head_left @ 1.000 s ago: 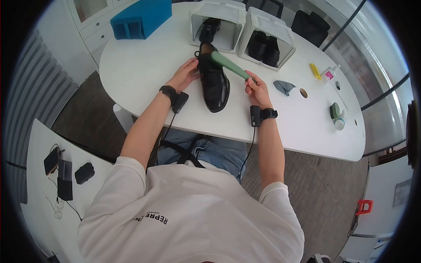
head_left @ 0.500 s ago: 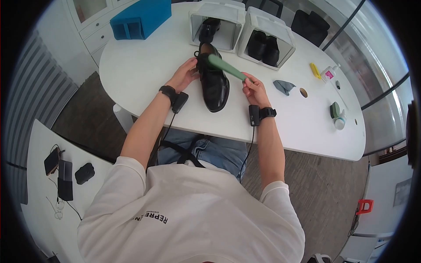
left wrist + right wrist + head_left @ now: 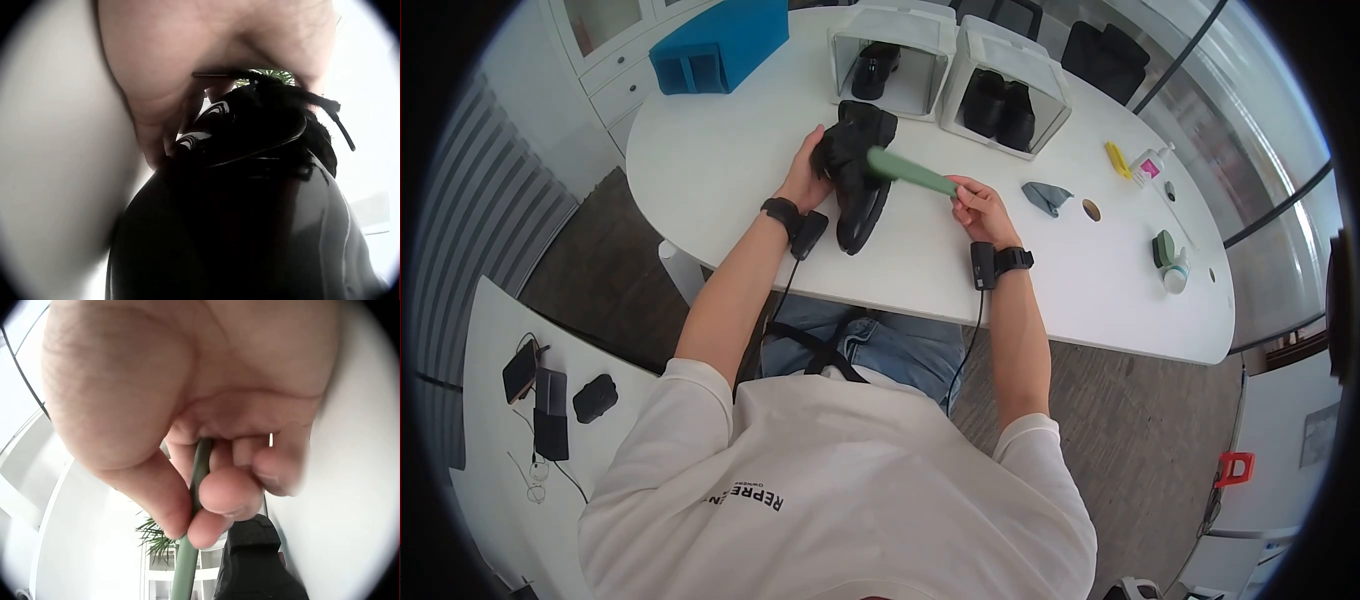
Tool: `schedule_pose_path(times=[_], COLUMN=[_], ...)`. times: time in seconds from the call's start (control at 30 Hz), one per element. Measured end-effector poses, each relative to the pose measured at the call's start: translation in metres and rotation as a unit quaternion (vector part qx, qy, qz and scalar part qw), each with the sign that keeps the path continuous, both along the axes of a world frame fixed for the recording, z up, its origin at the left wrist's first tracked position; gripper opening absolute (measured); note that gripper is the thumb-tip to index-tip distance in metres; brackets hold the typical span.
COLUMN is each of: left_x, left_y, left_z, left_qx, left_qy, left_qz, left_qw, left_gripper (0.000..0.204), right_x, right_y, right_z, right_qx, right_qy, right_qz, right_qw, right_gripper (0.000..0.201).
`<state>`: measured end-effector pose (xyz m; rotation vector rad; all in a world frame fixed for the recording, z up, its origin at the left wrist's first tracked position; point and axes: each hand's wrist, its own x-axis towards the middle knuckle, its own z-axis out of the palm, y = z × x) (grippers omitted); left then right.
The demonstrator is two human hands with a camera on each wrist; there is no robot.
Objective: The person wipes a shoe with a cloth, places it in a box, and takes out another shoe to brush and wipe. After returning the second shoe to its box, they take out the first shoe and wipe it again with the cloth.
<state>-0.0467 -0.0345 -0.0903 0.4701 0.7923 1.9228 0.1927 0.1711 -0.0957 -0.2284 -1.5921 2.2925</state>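
A black lace-up dress shoe [image 3: 859,218] is tipped onto its side on the white table [image 3: 720,190], its sole turned toward the right. My left hand [image 3: 803,178] grips the shoe around its upper. In the left wrist view, the fingers curl behind the glossy leather [image 3: 237,219] by the loose lace [image 3: 319,100]. With thumb and fingers my right hand [image 3: 983,212] pinches the thin handle of a long green brush [image 3: 912,172]. Its broad, blurred head overlaps the shoe's sole side, and any bristles are hidden. The right wrist view shows the handle [image 3: 185,565] between thumb and fingertips.
At the back stand two white shoe boxes [image 3: 945,85], open-fronted, with black shoes [image 3: 998,110] inside. A blue case [image 3: 720,50] is at back left. To the right lie a grey cloth [image 3: 1047,198], a yellow object [image 3: 1117,160], a pump bottle [image 3: 1151,165] and another bottle [image 3: 1175,278].
My left hand has tilted the shoe onto its side, turning its sole rightward and its toe slightly left. The brush has moved left and a little nearer to me, along with my right hand.
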Motion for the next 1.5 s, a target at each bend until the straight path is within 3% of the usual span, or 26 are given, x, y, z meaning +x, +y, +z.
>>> schedule_pose_path(times=[0.1, 0.3, 0.37, 0.4, 0.5, 0.57, 0.67, 0.8, 0.97, 1.07, 1.2, 1.27, 1.3, 1.37, 1.5], left_x=[0.006, 0.003, 0.004, 0.004, -0.009, -0.012, -0.007, 0.0, -0.01, -0.005, -0.002, -0.003, -0.003, 0.0, 0.001], left_y=[-0.001, 0.001, 0.0, -0.001, 0.003, 0.004, 0.002, -0.003, 0.001, 0.0, -0.001, -0.001, 0.0, -0.002, -0.003], left_z=[0.005, 0.0, 0.001, 0.002, -0.011, -0.013, -0.009, 0.002, -0.011, -0.007, -0.004, -0.004, -0.004, -0.002, 0.0], left_qx=[-0.029, -0.028, -0.043, -0.057, -0.084, -0.093, -0.105, -0.107, -0.098, -0.092, -0.084, -0.08, -0.075, -0.084, -0.088], left_qy=[0.034, 0.045, 0.047, 0.048, 0.089, 0.091, 0.102, 0.114, 0.101, 0.09, 0.069, 0.069, 0.068, 0.065, 0.068], left_qz=[0.036, 0.031, 0.036, 0.042, -0.021, -0.026, -0.021, -0.026, -0.032, -0.021, -0.01, -0.013, -0.016, -0.008, -0.017], left_qw=[0.998, 0.998, 0.997, 0.996, 0.992, 0.991, 0.989, 0.987, 0.989, 0.991, 0.994, 0.994, 0.995, 0.994, 0.994], left_gripper=[0.067, 0.069, 0.068, 0.068, 0.064, 0.061, 0.059, 0.059, 0.061, 0.062, 0.062, 0.061, 0.061, 0.061, 0.06], right_x=[0.002, 0.001, 0.004, 0.004, 0.0, -0.003, 0.001, 0.004, 0.0, 0.005, 0.001, -0.003, -0.001, 0.004, 0.0], right_y=[-0.003, 0.001, 0.004, 0.004, -0.005, -0.005, 0.003, 0.01, 0.0, 0.006, 0.0, 0.0, 0.001, 0.006, -0.003], right_z=[0.002, 0.0, 0.0, -0.001, 0.003, 0.002, 0.001, -0.003, 0.005, 0.004, 0.003, 0.001, 0.002, 0.003, 0.004], right_qx=[0.014, 0.006, 0.012, 0.012, 0.016, 0.002, -0.007, 0.016, -0.004, 0.02, 0.017, 0.005, 0.005, 0.03, 0.024], right_qy=[0.001, 0.007, 0.014, 0.014, 0.009, 0.001, 0.004, 0.0, -0.004, -0.016, -0.002, -0.014, -0.014, -0.025, -0.014], right_qz=[0.043, -0.052, 0.035, 0.035, 0.008, -0.072, -0.075, 0.01, -0.113, -0.045, -0.047, -0.125, -0.126, -0.043, -0.04], right_qw=[0.999, 0.999, 0.999, 0.999, 1.0, 0.997, 0.997, 1.0, 0.994, 0.999, 0.999, 0.992, 0.992, 0.998, 0.999], right_gripper=[0.032, 0.032, 0.032, 0.032, 0.032, 0.032, 0.031, 0.03, 0.028, 0.028, 0.03, 0.03, 0.03, 0.03, 0.03])
